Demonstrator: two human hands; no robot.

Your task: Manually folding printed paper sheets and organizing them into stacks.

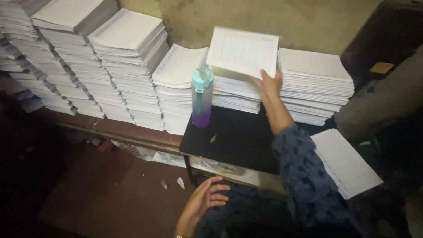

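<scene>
Pinched at its lower edge by the right hand (269,83), the ruled sheet bundle (243,50) could sag and spill; left hand (205,202) hangs open, lower centre.

**Dark table and wooden bench, loaded with paper**

Just below the right hand (269,83): a black tabletop (238,141), bearing a teal-and-purple bottle (202,98) upright to the hand's left, plus a small brown scrap (213,138). Behind and beside the hand: stacks of ruled sheets (315,83). Farther left: a long wooden bench (119,131) under taller paper stacks (128,66).
</scene>
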